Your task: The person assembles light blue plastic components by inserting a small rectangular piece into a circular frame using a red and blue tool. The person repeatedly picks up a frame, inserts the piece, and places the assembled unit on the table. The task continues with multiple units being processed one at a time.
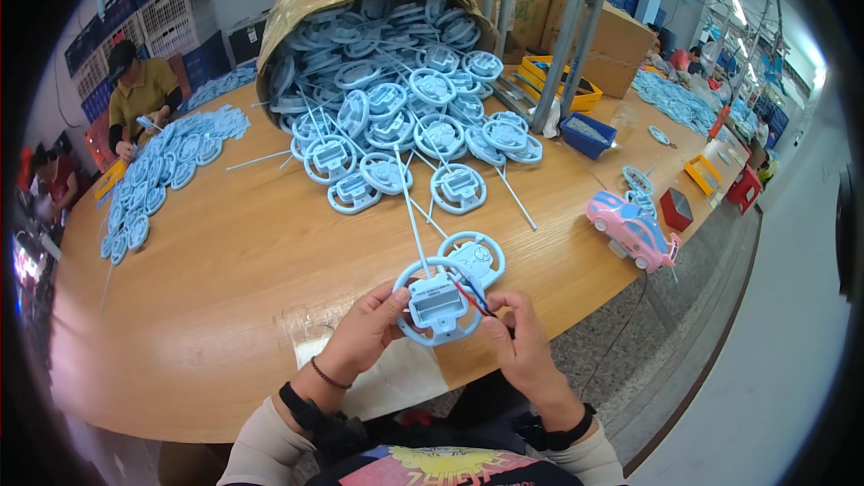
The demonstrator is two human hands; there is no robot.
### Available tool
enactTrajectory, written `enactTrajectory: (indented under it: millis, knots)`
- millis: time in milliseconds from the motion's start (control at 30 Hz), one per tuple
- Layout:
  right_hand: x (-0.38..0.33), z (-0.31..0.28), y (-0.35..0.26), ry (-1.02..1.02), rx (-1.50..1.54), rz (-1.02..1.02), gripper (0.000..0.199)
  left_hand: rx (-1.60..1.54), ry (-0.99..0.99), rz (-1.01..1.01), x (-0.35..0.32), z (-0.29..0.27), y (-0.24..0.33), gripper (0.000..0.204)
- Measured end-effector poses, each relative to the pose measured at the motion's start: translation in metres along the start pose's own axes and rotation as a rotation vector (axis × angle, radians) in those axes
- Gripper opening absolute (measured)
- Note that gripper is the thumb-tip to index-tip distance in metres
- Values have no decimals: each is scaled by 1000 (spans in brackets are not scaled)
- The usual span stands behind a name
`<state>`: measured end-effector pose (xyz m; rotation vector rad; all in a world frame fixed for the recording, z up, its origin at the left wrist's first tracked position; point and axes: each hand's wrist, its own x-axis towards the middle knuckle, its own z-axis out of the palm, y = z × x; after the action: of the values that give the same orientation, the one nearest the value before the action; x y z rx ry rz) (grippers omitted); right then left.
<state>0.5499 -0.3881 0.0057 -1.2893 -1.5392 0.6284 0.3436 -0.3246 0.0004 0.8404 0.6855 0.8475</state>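
Note:
My left hand (367, 328) grips the rim of a light blue toy steering wheel (437, 340) near the table's front edge. Its hub faces up and shows an open rectangular compartment. A thin pale blue rod (412, 211) rises beyond this wheel. Just right of the hub, my right hand (522, 342) pinches thin red, blue and black wires (474, 297); something dark between the fingers is mostly hidden. Partly behind the held wheel, a second blue steering wheel (486, 261) lies on the wooden table.
A big carton (297, 4) on its side spills blue steering wheels (387, 99) onto the table (225, 261). To the right are a pink toy car (633, 229), a dark blue bin (583, 137) and a red box (676, 209). A co-worker (144, 94) sits far left beside more wheels.

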Motion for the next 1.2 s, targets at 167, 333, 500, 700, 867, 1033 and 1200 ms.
enactTrajectory:
  millis: [167, 333, 500, 700, 867, 1033, 1200]
  knots:
    - [8, -24, -6, -262, -283, -141, 12, 226, 61, 11, 2, -23, 3, 34]
    - [16, -24, -9, -317, -324, -151, 10, 302, 92, 87, 1, -20, 5, 32]
    - [19, -16, -12, -302, -281, -150, 10, 190, 132, 83, 1, -17, 1, 29]
    - [19, -8, -10, -287, -283, -203, 10, 144, 159, 37, 4, -19, -10, 27]
    - [19, -5, -4, -319, -272, -189, 10, 89, 69, -30, 3, -20, -8, 30]
    - [14, -6, 9, -283, -172, -170, 10, 17, -71, -89, -1, -18, -3, 34]
    - [8, -2, 18, -261, -102, -206, 10, -24, -46, -67, 0, -18, -11, 36]
